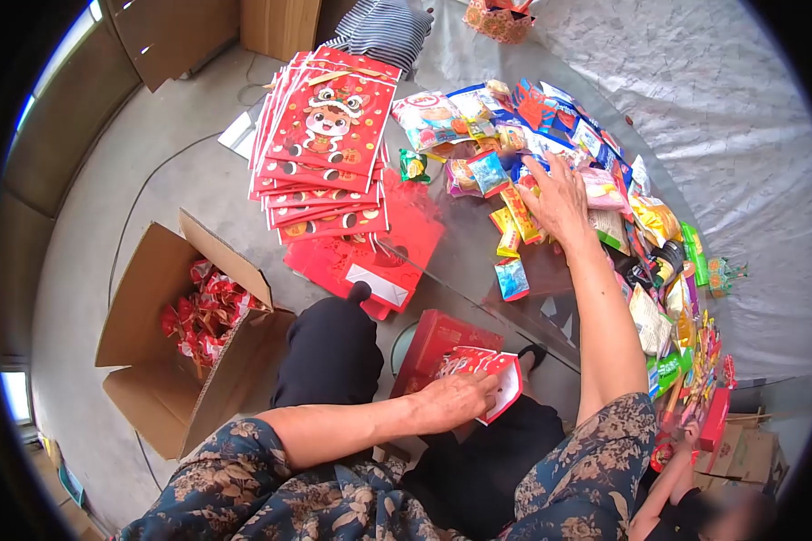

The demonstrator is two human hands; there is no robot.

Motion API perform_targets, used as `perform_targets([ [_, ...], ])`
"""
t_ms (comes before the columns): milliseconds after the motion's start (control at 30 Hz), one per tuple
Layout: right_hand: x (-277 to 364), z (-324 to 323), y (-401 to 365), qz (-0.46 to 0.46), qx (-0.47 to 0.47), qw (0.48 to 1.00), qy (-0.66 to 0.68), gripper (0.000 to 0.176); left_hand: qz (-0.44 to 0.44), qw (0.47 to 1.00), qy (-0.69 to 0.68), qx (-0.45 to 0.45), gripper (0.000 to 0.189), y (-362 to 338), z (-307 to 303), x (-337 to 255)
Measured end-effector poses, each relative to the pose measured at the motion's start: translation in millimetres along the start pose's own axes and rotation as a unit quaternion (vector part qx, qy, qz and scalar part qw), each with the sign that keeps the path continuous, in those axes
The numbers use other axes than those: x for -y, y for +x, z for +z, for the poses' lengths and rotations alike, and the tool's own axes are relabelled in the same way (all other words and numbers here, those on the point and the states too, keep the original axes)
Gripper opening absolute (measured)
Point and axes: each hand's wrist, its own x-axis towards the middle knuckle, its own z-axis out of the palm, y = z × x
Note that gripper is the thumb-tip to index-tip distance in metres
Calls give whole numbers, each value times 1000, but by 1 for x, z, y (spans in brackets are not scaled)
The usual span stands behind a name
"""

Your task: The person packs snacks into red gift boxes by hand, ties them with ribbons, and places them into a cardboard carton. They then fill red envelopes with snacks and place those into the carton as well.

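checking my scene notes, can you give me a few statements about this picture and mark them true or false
1. The right hand reaches into the snack pile. True.
2. The left hand holds a blue bag. False: it holds a red bag.
3. The cardboard box is empty. False: it holds red-wrapped items.
4. A stack of red bags lies left of the snack pile. True.

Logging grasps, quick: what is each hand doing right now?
Left hand: closed on the red paper gift bag.
Right hand: open, fingers resting on colourful plastic snack packets.
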Motion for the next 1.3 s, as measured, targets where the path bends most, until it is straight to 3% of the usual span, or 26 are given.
perform_targets([
  [333, -11, -23, -36, 1, 18, 1000, 17, 42, -6, 1000, 15, -21, 21, -5, -3, -1],
  [367, -10, -26, -31, -24, -24, 999, 29, 37, -6, 1000, 18, -20, 21, -6, -4, -1],
  [467, 0, -30, -2, -3, -73, 978, 195, 33, -6, 999, 22, -28, 20, -5, 3, 2],
  [600, 32, -18, 47, 0, -105, 945, 308, 48, -5, 999, 27, -19, 20, -3, -4, 1],
  [700, 56, -5, 71, -8, -120, 954, 274, 60, -1, 999, 24, -29, 21, -2, 1, 3],
  [800, 44, 30, 103, 85, -99, 920, 369, 66, -20, 1000, 2, -19, 21, -2, -1, 3],
  [933, 17, 44, 115, 189, 45, 960, 200, 66, -4, 999, 11, -47, 21, -1, 3, 7],
  [1033, 16, 36, 113, 193, 84, 968, 135, 66, -4, 998, 11, -59, 17, -1, 5, 8],
  [1133, 18, 24, 114, 153, 80, 981, 91, 68, -10, 999, -3, -52, 16, 0, 2, 9],
  [1167, 19, 18, 110, 149, 72, 981, 105, 55, -12, 999, -7, -49, 16, 0, 1, 9],
  [1300, 27, 10, 98, 101, -5, 994, 41, 35, -29, 999, -6, -23, 18, 1, 2, 8],
])
